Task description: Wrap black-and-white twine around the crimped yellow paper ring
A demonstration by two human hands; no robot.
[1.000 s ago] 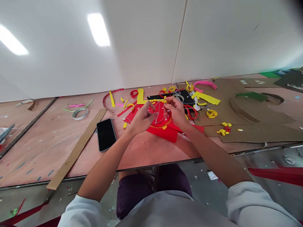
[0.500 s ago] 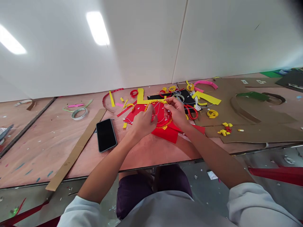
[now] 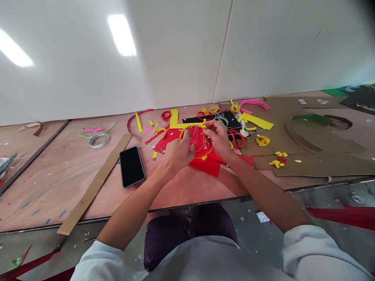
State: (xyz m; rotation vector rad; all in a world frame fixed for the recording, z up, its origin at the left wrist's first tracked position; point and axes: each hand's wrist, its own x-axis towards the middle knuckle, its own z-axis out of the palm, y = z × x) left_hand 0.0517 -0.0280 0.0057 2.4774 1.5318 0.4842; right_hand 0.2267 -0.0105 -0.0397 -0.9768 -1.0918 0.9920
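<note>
While left hand, right hand pinch twisted wire, red paper disc

phone and tape on a plywood table
a black phone lies just beside a long cardboard strip, a roll of tape sits further left, and brown cardboard sheets on the right carry a green paper piece and small yellow curls.
</note>
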